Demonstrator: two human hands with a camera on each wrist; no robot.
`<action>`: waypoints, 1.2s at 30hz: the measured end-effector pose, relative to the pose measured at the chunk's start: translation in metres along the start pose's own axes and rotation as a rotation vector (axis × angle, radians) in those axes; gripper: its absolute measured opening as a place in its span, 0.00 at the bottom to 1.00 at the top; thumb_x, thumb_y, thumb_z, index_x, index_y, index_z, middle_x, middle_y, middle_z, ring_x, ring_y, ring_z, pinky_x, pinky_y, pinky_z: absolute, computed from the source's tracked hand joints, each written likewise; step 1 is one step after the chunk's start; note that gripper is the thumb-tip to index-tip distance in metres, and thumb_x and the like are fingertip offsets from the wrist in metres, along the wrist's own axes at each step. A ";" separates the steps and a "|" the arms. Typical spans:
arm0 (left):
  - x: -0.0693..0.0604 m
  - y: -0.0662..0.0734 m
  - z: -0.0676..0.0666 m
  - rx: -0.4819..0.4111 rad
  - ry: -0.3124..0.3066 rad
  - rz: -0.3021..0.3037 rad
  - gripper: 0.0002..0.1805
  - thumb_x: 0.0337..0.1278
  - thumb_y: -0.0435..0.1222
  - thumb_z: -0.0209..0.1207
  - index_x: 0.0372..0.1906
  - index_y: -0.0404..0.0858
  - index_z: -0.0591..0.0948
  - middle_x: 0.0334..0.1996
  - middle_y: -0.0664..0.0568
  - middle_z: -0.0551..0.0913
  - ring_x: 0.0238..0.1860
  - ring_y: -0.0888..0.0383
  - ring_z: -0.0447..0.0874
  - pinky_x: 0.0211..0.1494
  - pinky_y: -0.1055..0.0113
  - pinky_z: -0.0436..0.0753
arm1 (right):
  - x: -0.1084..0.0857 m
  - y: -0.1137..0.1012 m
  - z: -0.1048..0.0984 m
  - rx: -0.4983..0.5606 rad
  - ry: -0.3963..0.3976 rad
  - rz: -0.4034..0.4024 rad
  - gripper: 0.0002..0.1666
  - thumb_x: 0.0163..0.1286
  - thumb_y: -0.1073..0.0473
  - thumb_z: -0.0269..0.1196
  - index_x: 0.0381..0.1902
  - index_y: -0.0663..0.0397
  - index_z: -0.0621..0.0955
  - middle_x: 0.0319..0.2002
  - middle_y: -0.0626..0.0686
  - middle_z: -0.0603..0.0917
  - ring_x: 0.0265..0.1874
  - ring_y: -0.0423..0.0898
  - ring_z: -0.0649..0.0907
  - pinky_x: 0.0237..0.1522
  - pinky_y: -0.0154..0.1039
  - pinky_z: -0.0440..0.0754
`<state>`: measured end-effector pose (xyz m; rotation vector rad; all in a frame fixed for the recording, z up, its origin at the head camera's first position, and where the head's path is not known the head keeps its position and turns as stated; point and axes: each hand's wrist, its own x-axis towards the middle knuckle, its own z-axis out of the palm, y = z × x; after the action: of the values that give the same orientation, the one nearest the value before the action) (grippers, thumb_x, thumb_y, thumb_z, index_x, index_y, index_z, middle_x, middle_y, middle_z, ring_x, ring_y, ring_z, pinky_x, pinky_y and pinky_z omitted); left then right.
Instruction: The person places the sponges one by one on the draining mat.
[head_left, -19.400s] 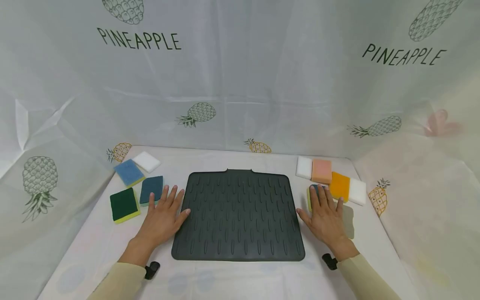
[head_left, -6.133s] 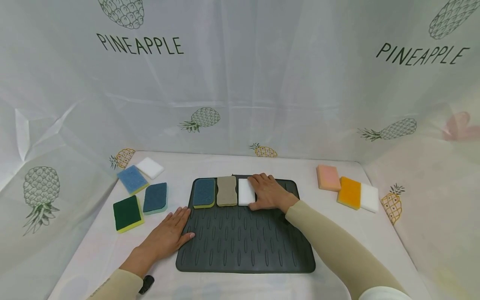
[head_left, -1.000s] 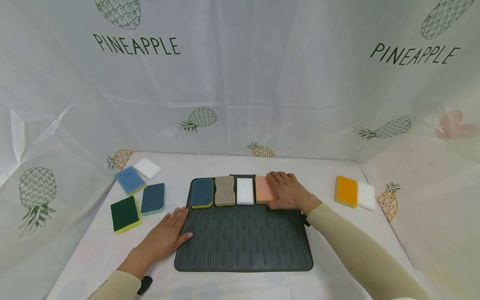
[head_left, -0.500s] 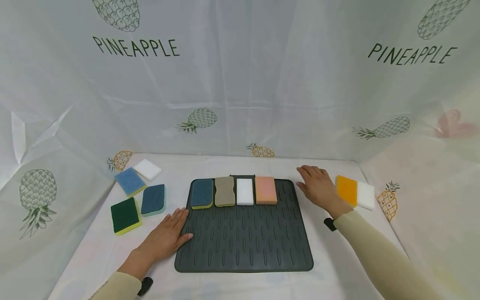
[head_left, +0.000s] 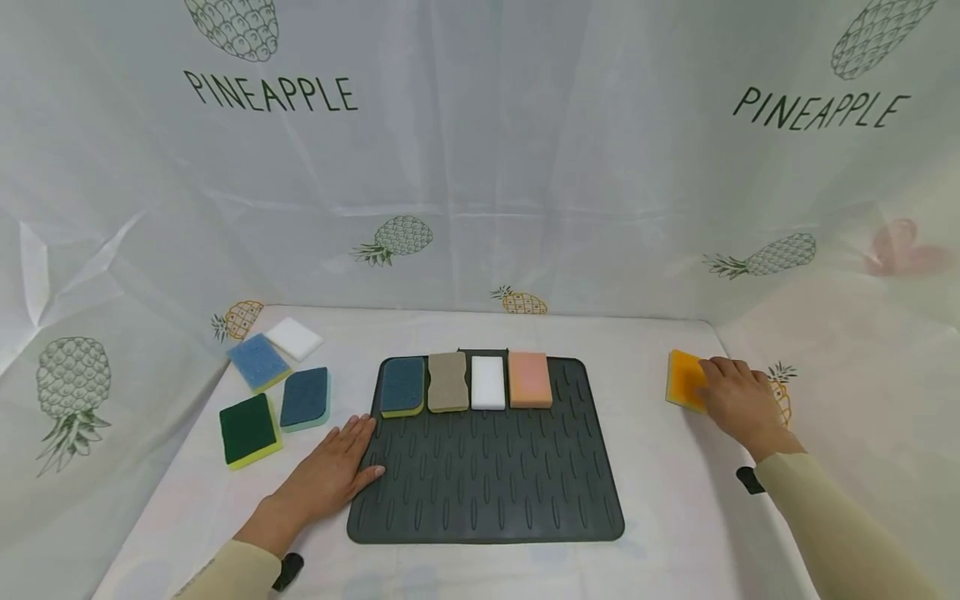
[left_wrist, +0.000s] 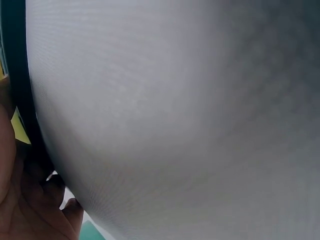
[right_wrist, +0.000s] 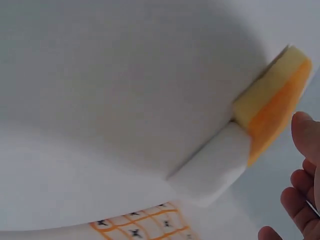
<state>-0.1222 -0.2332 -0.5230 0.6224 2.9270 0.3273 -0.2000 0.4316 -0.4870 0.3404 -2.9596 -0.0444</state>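
My left hand (head_left: 322,479) lies flat with its fingers on the left edge of the dark grey ridged mat (head_left: 487,483). Along the mat's back edge sit a blue sponge (head_left: 402,385) with a yellow base, a beige sponge (head_left: 447,382), a white sponge (head_left: 487,383) and a pink sponge (head_left: 529,380). At the far right, my right hand (head_left: 738,404) hovers beside an orange sponge (head_left: 684,379). It hides a second white sponge (right_wrist: 212,162) in the head view; the right wrist view shows that sponge against the orange one, with loosely bent fingers apart from both.
Left of the mat lie a dark green sponge (head_left: 250,430), a teal-blue sponge (head_left: 305,398), a light blue sponge (head_left: 258,362) and a white sponge (head_left: 294,338). A pineapple-print sheet (head_left: 480,167) hangs behind the table.
My right hand has let go of the pink sponge on the mat and moved right to the orange and white sponges. The left hand has stayed in place.
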 end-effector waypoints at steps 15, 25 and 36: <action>-0.001 0.001 -0.001 -0.004 0.017 0.010 0.44 0.77 0.55 0.57 0.82 0.29 0.61 0.80 0.34 0.63 0.81 0.35 0.59 0.81 0.36 0.63 | -0.003 0.020 -0.002 0.070 -0.074 0.101 0.63 0.60 0.41 0.79 0.76 0.73 0.59 0.70 0.77 0.65 0.65 0.79 0.66 0.64 0.84 0.63; 0.000 0.000 0.002 -0.011 0.026 0.008 0.45 0.77 0.56 0.57 0.81 0.29 0.61 0.80 0.33 0.63 0.81 0.34 0.59 0.80 0.36 0.63 | -0.008 0.019 0.002 0.092 -0.051 0.127 0.75 0.49 0.35 0.83 0.76 0.74 0.56 0.67 0.80 0.62 0.61 0.82 0.64 0.60 0.84 0.61; 0.002 -0.001 0.002 -0.001 0.011 0.006 0.45 0.76 0.55 0.58 0.82 0.29 0.61 0.80 0.34 0.63 0.81 0.35 0.59 0.81 0.36 0.63 | 0.010 -0.005 -0.002 0.063 -0.004 0.043 0.70 0.50 0.40 0.82 0.74 0.76 0.58 0.67 0.78 0.65 0.63 0.77 0.66 0.61 0.80 0.67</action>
<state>-0.1236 -0.2326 -0.5257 0.6308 2.9358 0.3340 -0.2083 0.4242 -0.4841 0.2857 -2.9757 0.0540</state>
